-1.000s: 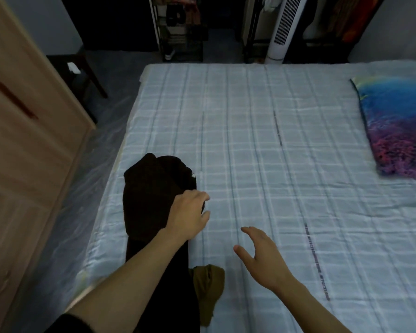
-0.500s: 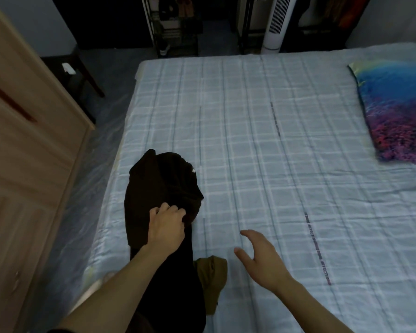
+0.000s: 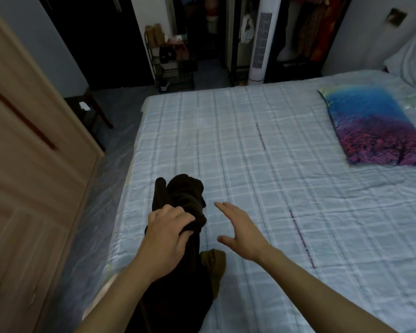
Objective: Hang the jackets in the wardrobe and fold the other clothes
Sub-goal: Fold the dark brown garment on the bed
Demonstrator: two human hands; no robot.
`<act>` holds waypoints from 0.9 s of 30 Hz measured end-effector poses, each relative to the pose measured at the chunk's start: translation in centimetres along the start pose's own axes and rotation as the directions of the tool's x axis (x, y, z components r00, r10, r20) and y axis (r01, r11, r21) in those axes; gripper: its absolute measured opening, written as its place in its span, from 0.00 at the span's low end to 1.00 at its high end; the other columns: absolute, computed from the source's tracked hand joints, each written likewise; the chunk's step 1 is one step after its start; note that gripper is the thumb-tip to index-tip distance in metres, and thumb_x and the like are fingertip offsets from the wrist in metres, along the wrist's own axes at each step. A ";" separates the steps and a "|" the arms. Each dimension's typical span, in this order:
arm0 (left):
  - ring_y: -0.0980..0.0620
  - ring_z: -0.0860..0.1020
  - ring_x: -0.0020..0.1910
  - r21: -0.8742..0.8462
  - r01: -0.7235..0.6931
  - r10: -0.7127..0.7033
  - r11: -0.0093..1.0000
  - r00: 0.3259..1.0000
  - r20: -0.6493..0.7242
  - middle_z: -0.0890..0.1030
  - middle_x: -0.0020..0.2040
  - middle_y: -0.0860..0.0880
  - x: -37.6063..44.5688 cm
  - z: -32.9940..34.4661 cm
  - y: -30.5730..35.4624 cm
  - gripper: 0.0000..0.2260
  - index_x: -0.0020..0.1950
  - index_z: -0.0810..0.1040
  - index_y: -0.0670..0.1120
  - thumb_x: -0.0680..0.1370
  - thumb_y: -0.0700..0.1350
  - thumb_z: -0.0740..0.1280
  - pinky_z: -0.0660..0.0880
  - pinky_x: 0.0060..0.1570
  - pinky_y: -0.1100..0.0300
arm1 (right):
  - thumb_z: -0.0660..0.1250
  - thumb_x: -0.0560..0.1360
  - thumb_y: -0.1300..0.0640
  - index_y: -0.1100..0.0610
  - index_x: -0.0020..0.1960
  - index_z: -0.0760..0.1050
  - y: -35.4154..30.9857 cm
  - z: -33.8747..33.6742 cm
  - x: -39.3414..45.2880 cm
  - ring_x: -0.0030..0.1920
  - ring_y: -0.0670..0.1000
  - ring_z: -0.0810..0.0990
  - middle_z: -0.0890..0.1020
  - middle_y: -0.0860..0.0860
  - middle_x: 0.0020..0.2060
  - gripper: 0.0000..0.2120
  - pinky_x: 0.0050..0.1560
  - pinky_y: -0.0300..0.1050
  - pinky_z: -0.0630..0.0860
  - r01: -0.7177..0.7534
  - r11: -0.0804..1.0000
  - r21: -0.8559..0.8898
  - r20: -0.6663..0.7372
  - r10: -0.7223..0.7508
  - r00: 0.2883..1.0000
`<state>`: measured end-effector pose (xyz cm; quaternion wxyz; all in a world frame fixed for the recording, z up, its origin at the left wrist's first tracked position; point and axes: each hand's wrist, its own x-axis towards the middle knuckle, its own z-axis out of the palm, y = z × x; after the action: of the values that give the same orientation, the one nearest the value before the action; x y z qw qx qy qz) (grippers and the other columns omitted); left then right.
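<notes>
Your checked bed sheet (image 3: 274,164) carries a dark brown garment (image 3: 185,195) bunched near its left edge. Your left hand (image 3: 166,234) grips that garment's folds; your right hand (image 3: 243,231) hovers beside it, fingers spread, holding nothing.

- A bed (image 3: 262,164) with a pale checked sheet lay under and ahead of the hands.
- A wooden wardrobe (image 3: 22,164) stood to their left.
- A white tower fan (image 3: 258,44) and a shoe rack (image 3: 173,61) stood far ahead, past the bed.
- Grey floor (image 3: 101,188) ran between wardrobe and bed.
- The light was dim.
</notes>
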<state>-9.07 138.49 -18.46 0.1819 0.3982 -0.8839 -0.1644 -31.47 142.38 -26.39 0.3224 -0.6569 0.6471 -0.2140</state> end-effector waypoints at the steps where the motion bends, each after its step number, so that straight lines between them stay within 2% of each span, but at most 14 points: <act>1: 0.54 0.73 0.48 -0.014 -0.036 0.036 0.999 0.999 -0.008 0.76 0.46 0.58 -0.6 -1.1 0.8 0.07 0.52 0.80 0.50 0.76 0.41 0.68 0.67 0.53 0.53 | 0.73 0.75 0.50 0.44 0.80 0.53 -0.8 0.0 -0.3 0.78 0.49 0.55 0.58 0.49 0.79 0.41 0.77 0.47 0.55 0.035 0.999 -0.012 -0.002 -0.035 0.999; 5: 0.58 0.72 0.48 -0.052 -0.171 0.166 0.984 0.983 -0.080 0.73 0.47 0.61 -3.4 -4.5 3.5 0.07 0.52 0.79 0.49 0.75 0.43 0.65 0.68 0.51 0.56 | 0.74 0.73 0.54 0.48 0.78 0.59 -3.5 0.8 -1.2 0.78 0.50 0.57 0.60 0.50 0.78 0.38 0.77 0.47 0.56 0.160 0.987 -0.003 -0.031 -0.160 0.987; 8: 0.56 0.74 0.49 -0.072 -0.194 0.180 0.978 0.970 -0.166 0.76 0.47 0.58 -5.9 -6.3 4.5 0.08 0.52 0.79 0.48 0.75 0.42 0.65 0.68 0.51 0.56 | 0.74 0.72 0.58 0.54 0.77 0.63 -4.4 1.2 -1.9 0.76 0.51 0.61 0.65 0.52 0.76 0.36 0.77 0.50 0.58 0.204 0.978 0.043 -0.041 -0.202 0.979; 9: 0.56 0.74 0.49 -0.077 -0.187 0.170 0.979 0.967 -0.188 0.76 0.47 0.58 -6.7 -6.8 4.7 0.08 0.52 0.79 0.48 0.75 0.42 0.65 0.68 0.51 0.57 | 0.73 0.71 0.56 0.56 0.75 0.66 -4.5 1.2 -2.1 0.74 0.52 0.65 0.69 0.54 0.73 0.34 0.75 0.50 0.61 0.212 0.976 0.057 -0.034 -0.211 0.977; 11: 0.56 0.75 0.48 -0.086 -0.161 0.138 0.983 0.965 -0.222 0.76 0.46 0.58 -8.1 -7.4 4.7 0.07 0.51 0.80 0.47 0.75 0.41 0.66 0.68 0.52 0.58 | 0.71 0.70 0.54 0.57 0.65 0.76 -4.4 1.3 -2.6 0.63 0.52 0.77 0.80 0.54 0.62 0.23 0.66 0.50 0.71 0.208 0.977 0.053 -0.015 -0.208 0.978; 13: 0.55 0.75 0.47 -0.083 -0.114 0.092 0.990 0.967 -0.236 0.77 0.45 0.58 -9.4 -7.8 4.6 0.07 0.50 0.81 0.47 0.75 0.41 0.65 0.68 0.51 0.58 | 0.69 0.72 0.55 0.57 0.54 0.80 -4.5 2.0 -3.1 0.52 0.52 0.81 0.83 0.52 0.50 0.11 0.56 0.53 0.76 0.176 0.984 0.007 0.026 -0.176 0.984; 14: 0.54 0.75 0.46 -0.069 -0.087 0.068 0.994 0.968 -0.240 0.77 0.44 0.57 -10.0 -8.0 4.3 0.07 0.49 0.81 0.47 0.75 0.42 0.65 0.68 0.51 0.58 | 0.68 0.74 0.57 0.57 0.52 0.80 -4.6 2.6 -3.4 0.50 0.52 0.81 0.84 0.52 0.49 0.09 0.54 0.53 0.76 0.164 0.986 0.000 0.032 -0.164 0.986; 20: 0.55 0.74 0.44 0.131 0.088 -0.052 0.987 0.965 -0.257 0.78 0.43 0.56 -12.0 -9.5 2.1 0.09 0.50 0.82 0.48 0.75 0.47 0.63 0.68 0.48 0.54 | 0.67 0.76 0.63 0.55 0.54 0.82 -4.6 3.3 -4.8 0.49 0.49 0.80 0.83 0.50 0.48 0.09 0.56 0.47 0.75 0.147 0.988 0.042 -0.164 -0.138 0.977; 24: 0.48 0.77 0.48 0.209 0.251 -0.195 0.945 0.947 -0.254 0.79 0.46 0.53 -11.6 -9.7 0.9 0.07 0.53 0.82 0.48 0.76 0.43 0.67 0.69 0.51 0.49 | 0.68 0.76 0.62 0.56 0.51 0.82 -5.1 1.1 -5.7 0.44 0.49 0.80 0.83 0.50 0.42 0.06 0.51 0.48 0.76 0.153 0.988 0.013 -0.237 -0.145 0.961; 25: 0.46 0.76 0.51 0.234 0.317 -0.265 0.919 0.937 -0.229 0.79 0.50 0.51 -11.3 -9.5 0.8 0.10 0.57 0.81 0.48 0.76 0.42 0.69 0.70 0.53 0.47 | 0.68 0.76 0.61 0.56 0.50 0.82 -5.3 0.4 -5.8 0.43 0.49 0.80 0.82 0.50 0.41 0.05 0.49 0.48 0.76 0.148 0.989 0.009 -0.253 -0.141 0.957; 27: 0.44 0.73 0.61 0.282 0.437 -0.410 0.854 0.900 -0.149 0.75 0.62 0.47 -10.6 -8.7 0.9 0.25 0.70 0.73 0.49 0.73 0.44 0.73 0.69 0.60 0.47 | 0.68 0.77 0.61 0.57 0.48 0.81 -5.9 -0.9 -6.1 0.42 0.49 0.78 0.81 0.50 0.40 0.03 0.47 0.44 0.74 0.156 0.988 -0.009 -0.292 -0.151 0.944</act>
<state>0.83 145.93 -12.42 0.1136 0.6129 -0.7808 -0.0435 -28.32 147.96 -20.78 0.2104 -0.6642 0.6329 -0.3378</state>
